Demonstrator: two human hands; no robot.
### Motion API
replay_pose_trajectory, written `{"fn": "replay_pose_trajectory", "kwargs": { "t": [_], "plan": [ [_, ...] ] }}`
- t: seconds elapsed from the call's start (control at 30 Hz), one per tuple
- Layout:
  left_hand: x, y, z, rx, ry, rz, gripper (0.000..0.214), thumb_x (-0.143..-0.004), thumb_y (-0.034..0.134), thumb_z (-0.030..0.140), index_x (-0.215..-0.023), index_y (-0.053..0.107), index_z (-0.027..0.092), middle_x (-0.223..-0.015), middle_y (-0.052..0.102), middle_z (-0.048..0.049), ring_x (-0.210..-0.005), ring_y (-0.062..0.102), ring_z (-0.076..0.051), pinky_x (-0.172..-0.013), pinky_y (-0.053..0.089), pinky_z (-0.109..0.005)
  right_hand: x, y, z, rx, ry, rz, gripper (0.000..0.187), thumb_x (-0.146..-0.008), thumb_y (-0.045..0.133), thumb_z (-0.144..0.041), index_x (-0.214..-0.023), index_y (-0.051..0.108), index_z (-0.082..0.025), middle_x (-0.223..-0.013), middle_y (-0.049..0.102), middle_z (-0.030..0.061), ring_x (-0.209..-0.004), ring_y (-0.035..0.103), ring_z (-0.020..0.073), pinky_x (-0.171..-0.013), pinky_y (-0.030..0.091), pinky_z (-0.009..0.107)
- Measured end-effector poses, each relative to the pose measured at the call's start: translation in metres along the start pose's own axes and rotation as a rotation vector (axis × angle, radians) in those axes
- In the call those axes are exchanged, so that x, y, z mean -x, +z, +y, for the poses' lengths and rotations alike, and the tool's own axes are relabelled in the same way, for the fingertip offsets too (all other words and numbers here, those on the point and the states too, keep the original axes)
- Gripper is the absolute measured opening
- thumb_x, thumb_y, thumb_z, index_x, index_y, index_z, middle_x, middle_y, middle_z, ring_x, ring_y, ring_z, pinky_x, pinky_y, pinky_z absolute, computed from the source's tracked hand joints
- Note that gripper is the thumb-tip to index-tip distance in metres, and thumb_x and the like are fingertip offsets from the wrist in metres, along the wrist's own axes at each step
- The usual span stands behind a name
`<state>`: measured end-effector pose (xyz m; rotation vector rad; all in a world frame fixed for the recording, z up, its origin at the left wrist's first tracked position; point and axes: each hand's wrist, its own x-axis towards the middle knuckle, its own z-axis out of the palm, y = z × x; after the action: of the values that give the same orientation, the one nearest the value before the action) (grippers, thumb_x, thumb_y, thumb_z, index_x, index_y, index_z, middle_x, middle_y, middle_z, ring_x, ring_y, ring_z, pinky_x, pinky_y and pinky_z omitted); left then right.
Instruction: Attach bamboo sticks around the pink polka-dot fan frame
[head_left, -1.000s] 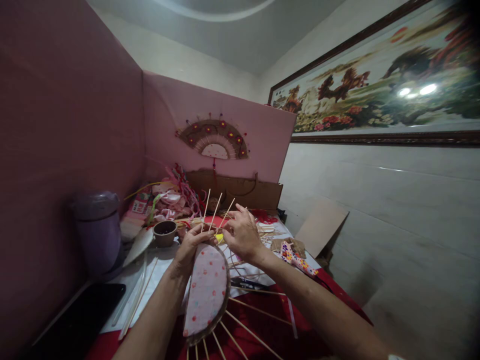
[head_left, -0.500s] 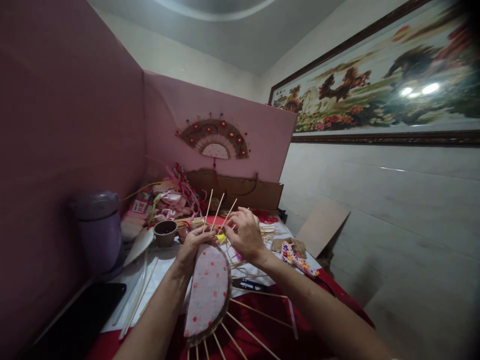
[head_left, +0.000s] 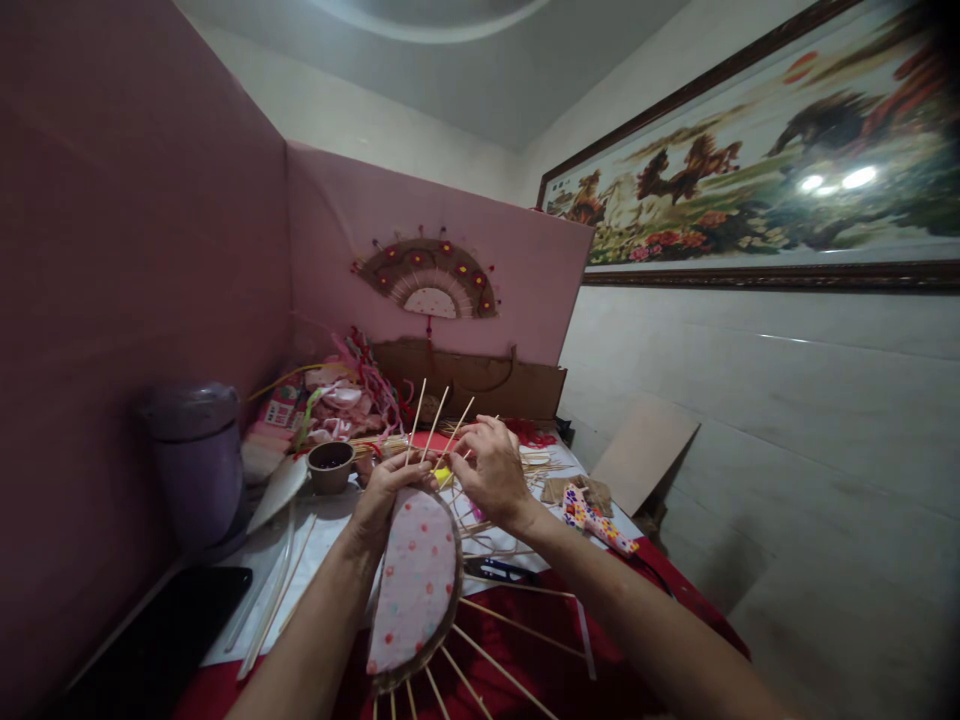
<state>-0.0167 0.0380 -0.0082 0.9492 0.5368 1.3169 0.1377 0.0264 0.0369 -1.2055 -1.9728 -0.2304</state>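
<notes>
A half-round fan base (head_left: pixel 417 585), covered in pale cloth with small red spots and edged in brown, stands tilted over the table. Thin wooden sticks (head_left: pixel 504 655) fan out from its curved edge, downward and to the right; several more rise at its far end. My left hand (head_left: pixel 386 500) grips that far end, fingers wrapped round the edge by the upright sticks. Close beside it, my right hand (head_left: pixel 491 470) has its fingers bent and pinched at one of the sticks. Its fingertips are partly hidden.
A finished fan (head_left: pixel 431 280) hangs on the pink board. Left stand a purple lidded container (head_left: pixel 196 470), a small brown cup (head_left: pixel 330 467) and a black phone (head_left: pixel 161 630). Dark-handled snips (head_left: pixel 501 570) lie beneath my right forearm, and a flower-patterned glue gun (head_left: pixel 596 522) lies farther right.
Almost nothing differs. Both hands keep their places on the fan and its sticks; the fan base's lower end has shifted very slightly to the left.
</notes>
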Motion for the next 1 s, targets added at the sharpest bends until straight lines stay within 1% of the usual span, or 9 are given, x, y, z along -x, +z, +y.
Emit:
{"fn": "replay_pose_trajectory", "kwargs": {
  "t": [0.3,0.43,0.53,0.73,1.0],
  "plan": [
    [0.0015,0.0024,0.0021,0.025,0.009,-0.001,0.025,-0.06,0.072,0.017,-0.083,0.066,0.01,-0.066,0.065,-0.0035,-0.055,0.058,-0.011,-0.05,0.04,-0.018,0.0,0.0038,0.0025,0.008,-0.008,0.014,0.007,-0.075,0.057,-0.022,-0.07,0.061,-0.02,-0.096,0.064,0.0043,-0.114,0.041,0.0247,-0.098,0.022,0.042],
    [0.0023,0.0032,0.003,0.033,0.006,0.017,0.026,-0.059,0.073,0.017,-0.083,0.065,0.01,-0.065,0.064,-0.0027,-0.055,0.058,-0.011,-0.049,0.04,-0.018,-0.0001,0.0043,0.0026,0.021,-0.002,0.007,0.008,-0.076,0.056,-0.023,-0.072,0.062,-0.02,-0.097,0.064,0.004,-0.114,0.04,0.0245,-0.097,0.022,0.042],
    [0.0019,0.0031,0.003,0.036,0.003,0.009,0.027,-0.059,0.074,0.018,-0.083,0.065,0.011,-0.064,0.064,-0.0024,-0.054,0.058,-0.011,-0.049,0.041,-0.019,-0.0006,0.0047,0.0024,0.03,0.0,0.003,0.008,-0.076,0.056,-0.023,-0.073,0.063,-0.02,-0.098,0.064,0.0037,-0.113,0.04,0.024,-0.097,0.023,0.041],
    [0.0006,0.0035,0.0019,0.066,0.03,0.015,0.024,-0.059,0.074,0.017,-0.079,0.062,0.012,-0.063,0.062,-0.0001,-0.054,0.058,-0.01,-0.052,0.042,-0.019,-0.0018,0.007,0.0028,0.024,-0.005,0.031,0.009,-0.075,0.057,-0.023,-0.069,0.063,-0.021,-0.094,0.065,0.0033,-0.11,0.042,0.0245,-0.094,0.026,0.041],
    [0.0009,0.0025,0.0018,0.08,0.016,0.012,0.027,-0.059,0.073,0.015,-0.083,0.062,0.011,-0.07,0.065,-0.0026,-0.055,0.059,-0.01,-0.052,0.043,-0.019,-0.0027,0.0062,0.0017,0.027,0.0,0.018,0.009,-0.074,0.059,-0.022,-0.066,0.064,-0.021,-0.094,0.065,0.0026,-0.108,0.043,0.0239,-0.094,0.026,0.04]
  ]
}}
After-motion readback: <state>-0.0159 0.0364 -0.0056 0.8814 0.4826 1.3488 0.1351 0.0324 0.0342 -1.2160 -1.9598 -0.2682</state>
